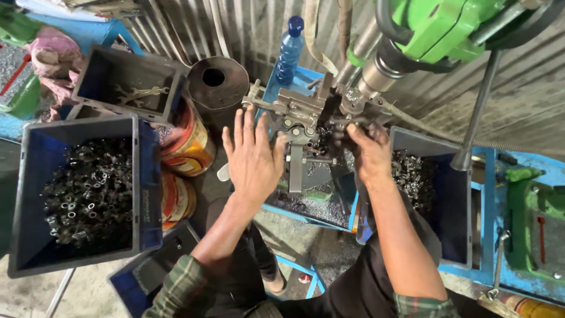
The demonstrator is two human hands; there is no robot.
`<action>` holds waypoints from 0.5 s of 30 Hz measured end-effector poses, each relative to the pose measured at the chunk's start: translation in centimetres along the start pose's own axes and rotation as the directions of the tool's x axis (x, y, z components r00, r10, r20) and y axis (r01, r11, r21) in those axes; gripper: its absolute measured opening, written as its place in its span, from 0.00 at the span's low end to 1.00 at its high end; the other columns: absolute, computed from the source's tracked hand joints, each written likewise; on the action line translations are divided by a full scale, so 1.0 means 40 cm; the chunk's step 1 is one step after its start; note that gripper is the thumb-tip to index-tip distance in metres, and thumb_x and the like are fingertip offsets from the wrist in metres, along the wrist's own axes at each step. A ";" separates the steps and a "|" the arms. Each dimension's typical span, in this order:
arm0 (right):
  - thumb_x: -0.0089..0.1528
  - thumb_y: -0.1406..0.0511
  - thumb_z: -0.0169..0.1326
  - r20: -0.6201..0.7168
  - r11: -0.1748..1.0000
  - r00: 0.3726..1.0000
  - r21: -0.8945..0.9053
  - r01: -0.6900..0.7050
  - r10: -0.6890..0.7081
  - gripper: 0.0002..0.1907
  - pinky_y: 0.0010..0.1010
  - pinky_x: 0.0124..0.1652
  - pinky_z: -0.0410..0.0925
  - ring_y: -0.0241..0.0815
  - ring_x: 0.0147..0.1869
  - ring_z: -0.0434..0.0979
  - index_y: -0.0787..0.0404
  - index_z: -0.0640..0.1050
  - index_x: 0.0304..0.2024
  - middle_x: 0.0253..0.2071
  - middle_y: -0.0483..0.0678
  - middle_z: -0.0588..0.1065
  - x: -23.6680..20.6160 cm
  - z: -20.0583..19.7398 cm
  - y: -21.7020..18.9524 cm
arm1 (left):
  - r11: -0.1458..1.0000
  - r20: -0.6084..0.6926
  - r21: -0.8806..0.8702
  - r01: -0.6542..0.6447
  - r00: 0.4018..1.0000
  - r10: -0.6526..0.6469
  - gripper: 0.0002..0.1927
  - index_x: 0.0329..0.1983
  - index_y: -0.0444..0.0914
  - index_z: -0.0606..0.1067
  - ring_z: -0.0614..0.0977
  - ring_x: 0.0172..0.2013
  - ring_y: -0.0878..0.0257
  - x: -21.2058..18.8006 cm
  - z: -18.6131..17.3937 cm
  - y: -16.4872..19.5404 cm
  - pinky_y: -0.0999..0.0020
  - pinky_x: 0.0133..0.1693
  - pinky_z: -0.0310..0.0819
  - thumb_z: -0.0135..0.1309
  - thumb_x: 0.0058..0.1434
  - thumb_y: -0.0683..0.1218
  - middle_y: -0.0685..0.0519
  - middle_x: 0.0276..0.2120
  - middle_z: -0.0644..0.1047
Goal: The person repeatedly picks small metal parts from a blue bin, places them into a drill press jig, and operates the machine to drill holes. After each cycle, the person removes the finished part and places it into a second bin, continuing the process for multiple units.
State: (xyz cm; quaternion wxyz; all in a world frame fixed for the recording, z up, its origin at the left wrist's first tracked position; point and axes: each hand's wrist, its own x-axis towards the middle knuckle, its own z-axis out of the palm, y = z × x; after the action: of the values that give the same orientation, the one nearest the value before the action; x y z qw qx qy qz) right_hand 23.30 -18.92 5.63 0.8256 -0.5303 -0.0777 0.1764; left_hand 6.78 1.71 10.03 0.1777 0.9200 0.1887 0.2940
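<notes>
My left hand (253,154) hovers with fingers spread, just left of a steel clamping jig (300,118) on the drill table, holding nothing. My right hand (368,150) reaches up to the jig under the drill spindle (368,73), its fingertips pressed on a small dark part there; whether it grips that part is hidden. The green drill head (447,26) hangs above at the top right. Metal shavings cover the blue machine table (318,206) below the jig.
A blue bin (32,176) of small metal rings stands at left. Another blue bin (447,200) with metal parts is at right. A dark bin (126,76) holds spanners, beside a black cylinder (218,79), orange tins (191,147) and a blue bottle (290,50).
</notes>
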 end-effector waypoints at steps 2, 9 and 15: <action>0.61 0.75 0.63 -0.075 0.996 0.994 -0.036 0.077 -0.080 0.12 0.34 0.48 0.75 0.41 0.45 0.81 0.63 0.79 0.47 0.44 0.49 0.80 0.001 0.008 0.013 | 1.000 0.004 0.020 0.004 1.000 -0.004 0.30 0.67 0.33 0.67 0.60 0.73 0.42 0.008 0.007 -0.023 0.36 0.69 0.47 0.46 0.72 0.58 0.39 0.71 0.64; 0.60 0.69 0.66 -0.136 0.814 0.951 -0.559 0.157 -0.277 0.13 0.27 0.52 0.70 0.33 0.47 0.79 0.64 0.82 0.48 0.45 0.45 0.81 -0.032 0.008 -0.015 | 0.982 -0.016 -0.069 -0.175 0.985 0.174 0.23 0.54 0.34 0.77 0.68 0.68 0.45 0.159 0.033 -0.072 0.38 0.68 0.53 0.45 0.73 0.58 0.42 0.59 0.75; 0.62 0.63 0.65 -0.033 0.461 0.976 -0.877 -0.131 0.214 0.14 0.30 0.42 0.65 0.38 0.40 0.74 0.66 0.85 0.46 0.38 0.51 0.81 -0.189 -0.033 -0.322 | 0.947 -0.092 -0.147 -0.286 0.957 0.275 0.29 0.25 0.35 0.81 0.80 0.51 0.40 0.229 0.073 -0.097 0.42 0.55 0.68 0.49 0.70 0.61 0.34 0.40 0.81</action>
State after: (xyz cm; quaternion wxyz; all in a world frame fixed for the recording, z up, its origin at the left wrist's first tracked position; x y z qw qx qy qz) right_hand 19.41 -27.69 17.14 0.4141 -0.8737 -0.1362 0.2161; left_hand 14.53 8.56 10.44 0.1999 0.9095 0.0380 0.3625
